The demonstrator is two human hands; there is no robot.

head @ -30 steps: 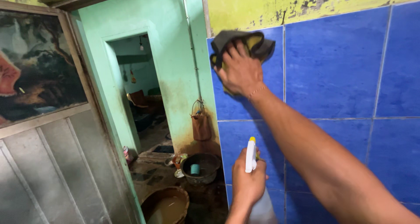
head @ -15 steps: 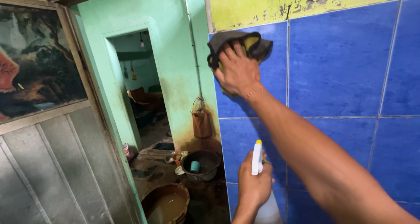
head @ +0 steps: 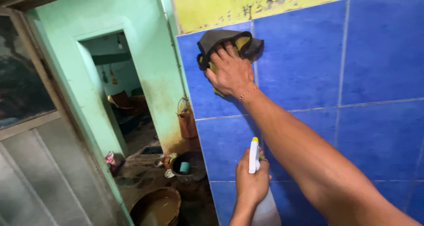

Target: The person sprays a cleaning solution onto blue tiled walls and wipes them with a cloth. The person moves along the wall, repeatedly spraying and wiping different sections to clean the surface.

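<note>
Right hand (head: 230, 71) flat against the blue tile wall (head: 304, 62), fingers spread and pressing a grey-and-yellow cloth (head: 227, 40) to the top corner tile, just under the flaking yellow painted band (head: 247, 5); cloth bunched, part of it folded over above the fingertips; left hand (head: 251, 184) lower down, fingers closed round the neck of a white spray bottle (head: 255, 157) with a yellow tip, nozzle near the tile below and held upright; the right forearm crosses just above it. To the left, a green doorway (head: 110, 75) opens onto a dim back room; a brown pouch (head: 187, 122) hangs on the green wall beside the tile edge; a dark basin (head: 187, 166) and a round brown tub (head: 157, 206) sit on the wet floor below. Judgement on doing the wipe well: keep the palm flat so the cloth meets the tile evenly; work along the grout lines and into the corner at the tile edge, where dirt likely gathers; refold to a clean face once soiled; keep the bottle clear of the wiping arm.
</note>
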